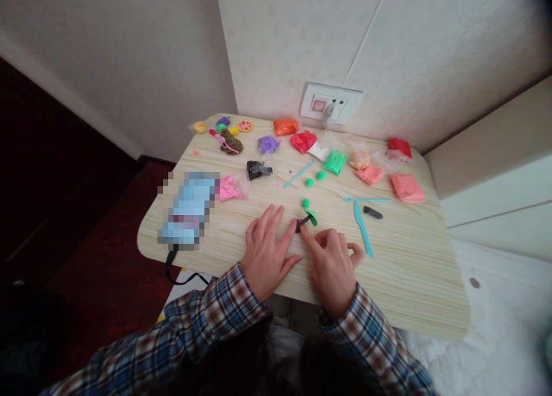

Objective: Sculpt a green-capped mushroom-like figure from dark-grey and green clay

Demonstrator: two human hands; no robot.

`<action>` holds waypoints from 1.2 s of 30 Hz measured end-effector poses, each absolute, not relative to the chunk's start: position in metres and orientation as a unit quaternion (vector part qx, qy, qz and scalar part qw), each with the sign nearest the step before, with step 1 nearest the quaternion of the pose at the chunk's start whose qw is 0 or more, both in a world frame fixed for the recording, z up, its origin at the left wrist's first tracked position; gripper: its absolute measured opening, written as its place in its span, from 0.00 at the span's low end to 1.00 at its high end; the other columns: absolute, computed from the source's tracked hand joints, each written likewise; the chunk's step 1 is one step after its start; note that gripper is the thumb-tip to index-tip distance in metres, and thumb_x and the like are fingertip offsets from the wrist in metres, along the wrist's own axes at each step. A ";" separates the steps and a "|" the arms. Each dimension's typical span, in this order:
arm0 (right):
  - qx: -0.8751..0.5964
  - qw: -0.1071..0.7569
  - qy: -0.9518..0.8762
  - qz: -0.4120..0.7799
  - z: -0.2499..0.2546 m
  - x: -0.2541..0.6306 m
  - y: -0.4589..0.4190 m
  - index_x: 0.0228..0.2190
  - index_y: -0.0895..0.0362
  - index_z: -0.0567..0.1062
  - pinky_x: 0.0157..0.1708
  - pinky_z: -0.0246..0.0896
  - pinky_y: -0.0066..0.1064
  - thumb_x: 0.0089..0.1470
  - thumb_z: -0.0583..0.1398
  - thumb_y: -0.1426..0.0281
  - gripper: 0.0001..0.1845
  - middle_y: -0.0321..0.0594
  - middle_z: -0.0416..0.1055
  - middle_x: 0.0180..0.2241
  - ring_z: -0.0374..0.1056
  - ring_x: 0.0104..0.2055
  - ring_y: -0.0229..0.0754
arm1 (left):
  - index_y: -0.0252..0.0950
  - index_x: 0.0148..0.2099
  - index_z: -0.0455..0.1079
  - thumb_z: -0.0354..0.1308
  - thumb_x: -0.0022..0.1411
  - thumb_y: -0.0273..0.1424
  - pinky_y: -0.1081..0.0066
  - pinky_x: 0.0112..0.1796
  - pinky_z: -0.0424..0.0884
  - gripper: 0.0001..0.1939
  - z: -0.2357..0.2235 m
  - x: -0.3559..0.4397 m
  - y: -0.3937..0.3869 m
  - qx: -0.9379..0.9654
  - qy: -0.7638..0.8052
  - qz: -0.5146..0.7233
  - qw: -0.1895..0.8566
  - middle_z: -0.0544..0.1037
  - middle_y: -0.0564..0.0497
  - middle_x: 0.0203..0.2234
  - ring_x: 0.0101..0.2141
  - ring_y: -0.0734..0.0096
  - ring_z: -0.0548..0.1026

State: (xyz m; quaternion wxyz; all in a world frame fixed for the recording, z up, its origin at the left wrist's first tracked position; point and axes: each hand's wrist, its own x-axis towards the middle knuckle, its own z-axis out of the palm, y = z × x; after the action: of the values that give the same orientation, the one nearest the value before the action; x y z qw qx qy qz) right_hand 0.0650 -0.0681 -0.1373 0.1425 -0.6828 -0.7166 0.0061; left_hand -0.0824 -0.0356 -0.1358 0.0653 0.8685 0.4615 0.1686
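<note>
My left hand (269,246) lies almost flat on the table with its fingers spread, its index fingertip at the end of a dark clay strip (306,219). My right hand (334,264) points its index finger at the same strip and touches its near end; the other fingers are partly bent, with nothing visible in them. The strip's far end rests on a flat green clay leaf shape (313,216). Just beyond it sits a green clay ball (306,203). Two more green balls, one (309,182) beside the other (321,175), lie farther back.
Right of my hands lie a blue plastic knife (363,228), a thin blue tool (368,200) and a dark clay stick (373,212). Another blue tool (299,173), a pink clay bag (233,187) and a black clay bag (259,169) lie beyond. A blurred phone-like device (190,207) is left.
</note>
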 end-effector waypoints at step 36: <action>-0.686 0.145 -0.712 0.028 -0.135 0.054 -0.080 0.60 0.51 0.56 0.39 0.40 0.38 0.44 0.50 0.86 0.42 0.37 0.62 0.33 0.58 0.37 0.42 | 0.37 0.64 0.54 0.54 0.60 0.42 0.51 0.53 0.52 0.32 -0.129 -0.095 -0.036 0.873 0.451 0.154 0.098 0.52 0.36 0.63 0.62 0.46 0.49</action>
State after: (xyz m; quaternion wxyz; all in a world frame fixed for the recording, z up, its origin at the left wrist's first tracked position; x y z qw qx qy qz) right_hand 0.0536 -0.0797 -0.1346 0.1454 -0.6865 -0.7119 0.0282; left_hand -0.0953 -0.0358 -0.1285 0.0975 0.8735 0.4513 0.1543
